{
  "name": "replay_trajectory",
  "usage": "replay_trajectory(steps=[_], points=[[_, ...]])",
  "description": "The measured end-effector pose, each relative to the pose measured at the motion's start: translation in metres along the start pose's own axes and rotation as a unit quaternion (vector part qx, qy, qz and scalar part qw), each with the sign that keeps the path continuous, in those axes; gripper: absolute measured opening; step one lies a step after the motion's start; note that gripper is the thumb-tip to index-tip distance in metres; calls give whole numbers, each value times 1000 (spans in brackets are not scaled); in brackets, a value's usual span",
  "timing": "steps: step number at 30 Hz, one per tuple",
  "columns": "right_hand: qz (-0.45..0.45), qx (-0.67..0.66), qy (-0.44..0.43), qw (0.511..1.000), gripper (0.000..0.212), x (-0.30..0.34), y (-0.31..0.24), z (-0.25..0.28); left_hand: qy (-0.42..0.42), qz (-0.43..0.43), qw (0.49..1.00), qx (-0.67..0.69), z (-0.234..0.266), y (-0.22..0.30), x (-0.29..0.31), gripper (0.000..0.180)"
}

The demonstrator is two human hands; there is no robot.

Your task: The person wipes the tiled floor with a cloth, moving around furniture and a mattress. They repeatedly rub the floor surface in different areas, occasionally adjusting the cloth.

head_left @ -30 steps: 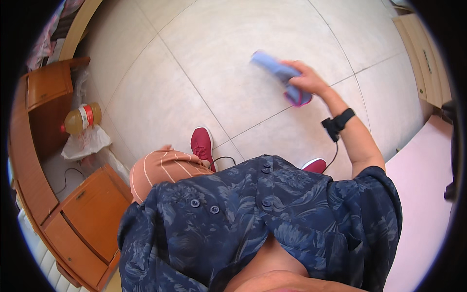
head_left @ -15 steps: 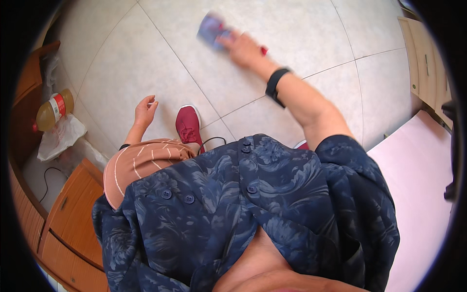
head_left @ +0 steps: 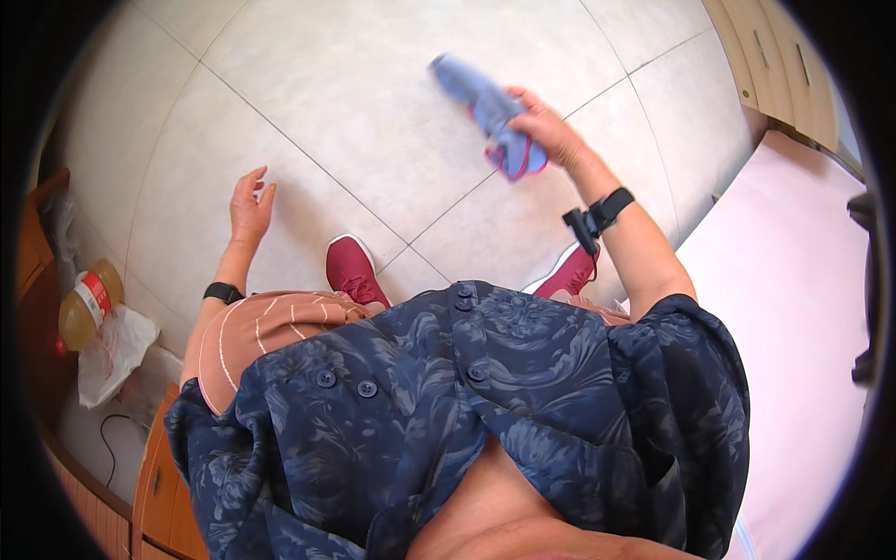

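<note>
Out in front on the right, my right hand (head_left: 549, 129) is closed round a bunched blue-grey cloth (head_left: 495, 107) with red edging. One end of the cloth sticks out to the far left of the hand, and the other hangs below the fingers. The cloth is held above the tiled floor (head_left: 317, 84). On the left, my left hand (head_left: 250, 207) hangs in the air with its fingers apart and nothing in it. Black bands sit on both wrists.
At the left stand wooden cabinets (head_left: 154, 504), with a bottle of yellow liquid (head_left: 93, 303) and a white plastic bag (head_left: 117, 350) beside them. A pale pink surface (head_left: 784, 308) lies at the right, below a light wooden drawer unit (head_left: 775, 65). My red shoes (head_left: 353, 266) are on the floor.
My right hand has come nearer and to the right with the cloth, which now shows longer. My left hand has shifted slightly left. The view has turned a little.
</note>
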State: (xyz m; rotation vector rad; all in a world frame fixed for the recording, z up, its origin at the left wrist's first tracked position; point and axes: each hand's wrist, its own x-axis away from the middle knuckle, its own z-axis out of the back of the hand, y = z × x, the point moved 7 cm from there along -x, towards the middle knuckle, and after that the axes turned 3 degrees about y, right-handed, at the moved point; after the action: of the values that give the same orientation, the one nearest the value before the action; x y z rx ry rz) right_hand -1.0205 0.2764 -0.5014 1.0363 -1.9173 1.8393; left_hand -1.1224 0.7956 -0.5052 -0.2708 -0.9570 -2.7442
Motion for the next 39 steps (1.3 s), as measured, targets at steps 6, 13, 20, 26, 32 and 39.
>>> replay_trajectory(steps=[6, 13, 20, 26, 32, 39], points=[[166, 488, 378, 769, 74, -23, -31, 104, -54, -131, 986, -90, 7, 62, -62, 45], [266, 517, 263, 770, 55, -17, 5, -23, -68, -270, 944, -175, -32, 143, -123, 65], [209, 450, -48, 867, 52, 95, 84, -153, -152, -188, 925, -294, -85, 181, -149, 122], [269, 458, 209, 821, 61, 112, -10, 11, -163, -122, 919, -339, -73, 155, -132, 142], [44, 544, 412, 729, 73, 67, 23, 158, -196, -90, 934, -284, -76, 138, -128, 142], [9, 442, 432, 786, 74, 51, 42, 145, -201, -79, 927, -305, -74, 134, -129, 144]])
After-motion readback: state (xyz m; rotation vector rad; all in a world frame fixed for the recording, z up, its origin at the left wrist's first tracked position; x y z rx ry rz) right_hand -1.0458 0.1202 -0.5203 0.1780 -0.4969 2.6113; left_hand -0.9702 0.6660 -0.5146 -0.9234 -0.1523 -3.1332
